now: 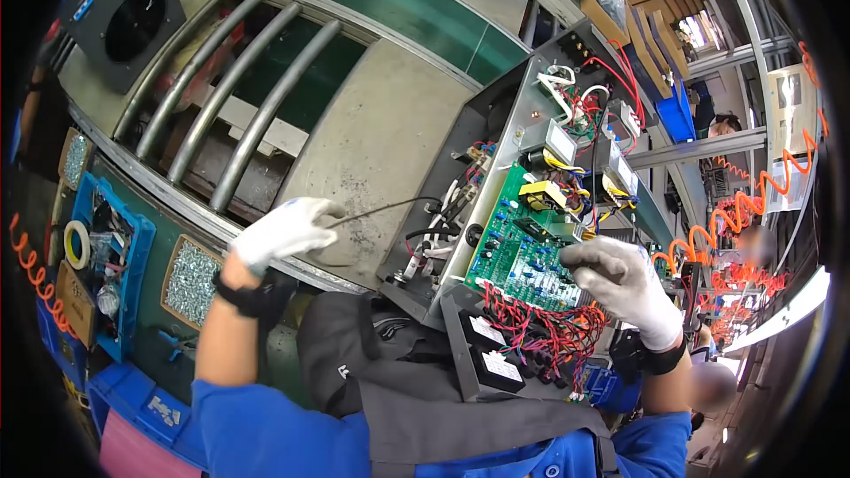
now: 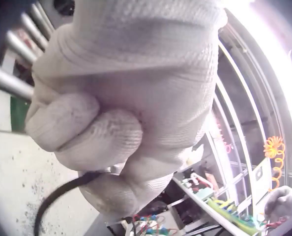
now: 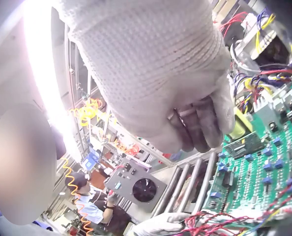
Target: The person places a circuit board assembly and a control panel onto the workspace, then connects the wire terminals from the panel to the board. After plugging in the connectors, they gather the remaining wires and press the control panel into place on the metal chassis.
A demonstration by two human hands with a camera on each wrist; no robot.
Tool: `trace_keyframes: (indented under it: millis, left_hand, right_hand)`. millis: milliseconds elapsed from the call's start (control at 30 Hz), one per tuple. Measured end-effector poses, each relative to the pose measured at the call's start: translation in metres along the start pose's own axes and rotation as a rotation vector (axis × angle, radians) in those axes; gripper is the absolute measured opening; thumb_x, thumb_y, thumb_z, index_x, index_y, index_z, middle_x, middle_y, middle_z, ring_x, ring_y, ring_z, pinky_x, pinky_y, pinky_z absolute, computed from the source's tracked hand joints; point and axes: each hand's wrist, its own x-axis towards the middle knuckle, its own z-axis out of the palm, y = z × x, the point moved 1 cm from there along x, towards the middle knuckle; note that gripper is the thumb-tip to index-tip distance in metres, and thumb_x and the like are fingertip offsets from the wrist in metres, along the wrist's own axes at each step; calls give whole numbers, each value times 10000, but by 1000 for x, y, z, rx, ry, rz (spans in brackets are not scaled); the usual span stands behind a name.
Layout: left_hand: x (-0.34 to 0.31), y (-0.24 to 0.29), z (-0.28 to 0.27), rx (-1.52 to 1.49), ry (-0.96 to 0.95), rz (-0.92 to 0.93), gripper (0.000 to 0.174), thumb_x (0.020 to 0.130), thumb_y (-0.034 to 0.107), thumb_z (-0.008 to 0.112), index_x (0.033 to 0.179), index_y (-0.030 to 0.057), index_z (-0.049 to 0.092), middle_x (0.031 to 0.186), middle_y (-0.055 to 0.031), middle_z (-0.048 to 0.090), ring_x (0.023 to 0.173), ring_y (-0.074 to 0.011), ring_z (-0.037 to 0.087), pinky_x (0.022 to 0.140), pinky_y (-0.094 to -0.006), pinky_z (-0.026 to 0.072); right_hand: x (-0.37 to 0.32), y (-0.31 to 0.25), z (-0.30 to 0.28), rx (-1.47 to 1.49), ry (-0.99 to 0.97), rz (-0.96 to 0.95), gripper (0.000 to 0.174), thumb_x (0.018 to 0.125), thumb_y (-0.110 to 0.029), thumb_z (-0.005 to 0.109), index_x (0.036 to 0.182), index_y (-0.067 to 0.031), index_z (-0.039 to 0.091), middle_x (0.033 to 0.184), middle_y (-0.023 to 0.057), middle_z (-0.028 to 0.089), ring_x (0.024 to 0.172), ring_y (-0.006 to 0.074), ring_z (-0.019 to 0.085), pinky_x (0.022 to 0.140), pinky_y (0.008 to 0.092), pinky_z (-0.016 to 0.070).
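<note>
A black cable [image 1: 386,208] runs from my gloved left hand [image 1: 290,230] to the open grey chassis [image 1: 416,270]. The left fingers curl round its end; in the left wrist view the cable [image 2: 55,196] comes out between fingers and thumb. My gloved right hand [image 1: 624,288] hovers over the near right part of the green circuit board [image 1: 509,239]. Its fingers are loosely bent, with dark-stained tips, and no object shows in them. Red and black wires [image 1: 549,327] bunch along the board's near edge. Transformers [image 1: 551,142] with yellow and blue leads stand behind the board.
Metal rollers [image 1: 279,115] lie at the left, with a finished-looking dark unit with a fan [image 1: 133,22] beyond. A blue bin [image 1: 133,248] and a tray of screws [image 1: 192,279] sit at the lower left. Orange coiled hoses [image 1: 708,235] hang at right. Another person [image 3: 89,196] stands across.
</note>
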Motion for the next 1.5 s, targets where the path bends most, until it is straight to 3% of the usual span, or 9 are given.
trace_keyframes:
  millis: [267, 367, 467, 600, 733, 833, 933, 1067, 1500]
  left_hand:
    - [-61, 147, 3, -865, 96, 110, 500, 901, 283, 634, 1257, -60, 561, 864, -86, 689, 596, -78, 546, 564, -208, 440]
    - [-18, 158, 22, -1138, 205, 385, 465, 966, 322, 596, 1212, -71, 563, 1009, -133, 685, 767, -119, 633, 666, -181, 482]
    - [20, 167, 41, -804, 695, 507, 457, 918, 313, 627, 1248, 0, 581, 1095, -186, 671, 983, -274, 651, 817, -319, 521]
    - [32, 171, 35, 58, 994, 567, 361, 840, 392, 672, 905, 38, 683, 882, -129, 679, 889, -315, 637, 782, -401, 472]
    - [18, 185, 20, 464, 906, 444, 283, 824, 263, 713, 1003, 48, 670, 884, -121, 663, 847, -262, 628, 777, -385, 461]
    - [29, 182, 23, 54, 911, 843, 192, 848, 204, 655, 960, 48, 650, 828, -123, 654, 812, -284, 631, 732, -428, 458]
    - [26, 182, 6, -63, 417, 733, 159, 870, 182, 609, 903, 27, 621, 738, -150, 622, 698, -319, 623, 647, -417, 468]
    - [21, 187, -9, 32, 392, 613, 163, 883, 156, 581, 871, -6, 597, 722, -187, 601, 652, -344, 619, 580, -384, 458]
    - [34, 196, 3, 321, 546, 707, 367, 815, 237, 707, 1138, 85, 625, 846, -119, 616, 793, -328, 634, 688, -388, 514]
  right_hand:
    - [55, -57, 47, 36, -267, -560, 493, 931, -310, 642, 1305, -3, 542, 1110, 156, 661, 1030, 259, 649, 890, 348, 508]
    - [58, -79, 66, 757, -448, -238, 722, 941, -320, 642, 1471, 2, 273, 1105, 127, 639, 989, 189, 639, 831, 311, 526]
    - [57, -98, 51, 1033, -288, -72, 798, 908, -291, 695, 1458, 60, 235, 1026, 126, 635, 883, 156, 640, 766, 275, 531]
    - [50, -102, 39, 916, 14, -82, 673, 898, -282, 702, 1360, 76, 370, 935, 122, 659, 764, 111, 613, 680, 267, 498]
    - [52, -97, 25, 845, 53, -39, 436, 905, -105, 664, 1249, 72, 462, 854, 59, 621, 684, 69, 566, 592, 209, 468]
    - [50, -112, 11, 873, 28, -26, 406, 900, -127, 679, 1203, 64, 489, 806, 52, 621, 618, 55, 552, 534, 173, 436]
    - [50, -129, 8, 442, 166, 3, 305, 874, -171, 707, 1050, 48, 588, 789, 28, 601, 653, 74, 561, 580, 195, 444]
    - [49, -122, 3, -424, 229, -460, 186, 843, -172, 704, 875, 6, 660, 739, 85, 606, 641, 98, 546, 589, 277, 445]
    - [62, -101, 10, 498, 270, 24, 118, 935, -119, 618, 918, -3, 609, 760, -2, 603, 575, 34, 534, 524, 187, 444]
